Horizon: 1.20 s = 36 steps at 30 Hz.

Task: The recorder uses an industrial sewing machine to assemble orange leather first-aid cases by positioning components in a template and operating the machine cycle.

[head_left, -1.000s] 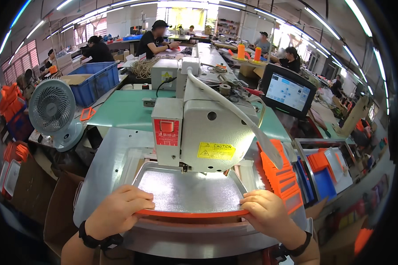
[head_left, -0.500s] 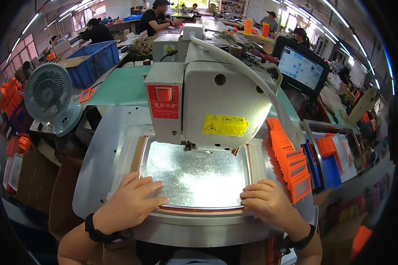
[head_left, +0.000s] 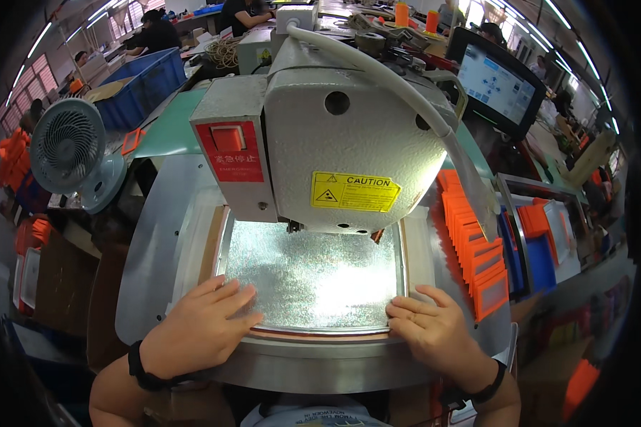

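A shiny metal tray (head_left: 313,263) lies in a holding frame on the steel plate (head_left: 149,270), under the grey machine head (head_left: 349,128) with its red switch and yellow warning label. My left hand (head_left: 196,327) rests at the tray's near left corner, fingers spread over the rim and holding nothing. My right hand (head_left: 431,334) rests at the near right corner, fingertips on the rim and slightly apart. Just right of the tray, a row of orange framed pieces (head_left: 470,249) lies overlapping on the plate. The machine head hides part of the tray's far edge.
A fan (head_left: 68,146), blue crate (head_left: 132,96) and cardboard box (head_left: 71,285) stand left. At right are a screen (head_left: 495,82) and a metal tray (head_left: 530,256) of blue and orange pieces. A white hose (head_left: 377,71) arches over the machine. Co-workers (head_left: 238,14) sit farther back.
The tray now sits down in its frame, with less orange showing along its near edge. Both hands have loosened from gripping its ends to resting on the corners. The view has tipped downward.
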{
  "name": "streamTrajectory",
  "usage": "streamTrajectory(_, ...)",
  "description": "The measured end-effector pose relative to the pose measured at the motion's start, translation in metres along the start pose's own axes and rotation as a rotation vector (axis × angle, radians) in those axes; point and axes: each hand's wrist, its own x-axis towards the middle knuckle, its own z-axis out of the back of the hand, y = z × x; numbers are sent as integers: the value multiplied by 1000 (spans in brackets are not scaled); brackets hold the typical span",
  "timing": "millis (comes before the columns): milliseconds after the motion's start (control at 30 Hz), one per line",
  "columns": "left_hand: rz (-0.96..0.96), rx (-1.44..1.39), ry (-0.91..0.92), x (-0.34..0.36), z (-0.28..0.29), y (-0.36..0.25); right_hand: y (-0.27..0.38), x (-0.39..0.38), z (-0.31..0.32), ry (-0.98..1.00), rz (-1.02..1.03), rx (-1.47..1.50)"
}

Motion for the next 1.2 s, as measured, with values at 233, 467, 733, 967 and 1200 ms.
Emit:
streamTrajectory(233, -76, 64, 240, 59, 2, 17, -1, -3, -1, -5, -30, 33)
streamTrajectory(467, -163, -63, 468, 115, -6, 46, -3, -3, 2, 0, -76, 141)
streamTrajectory(733, -75, -156, 520, 102, -7, 30, -14, -9, -4, -33, -2, 283)
streamTrajectory(967, -57, -192, 623, 105, 1, 20, -56, 5, -7, 5, -72, 501)
streamTrajectory(1200, -39, -243, 719, 117, 9, 17, -95, 19, -8, 207, -96, 328)
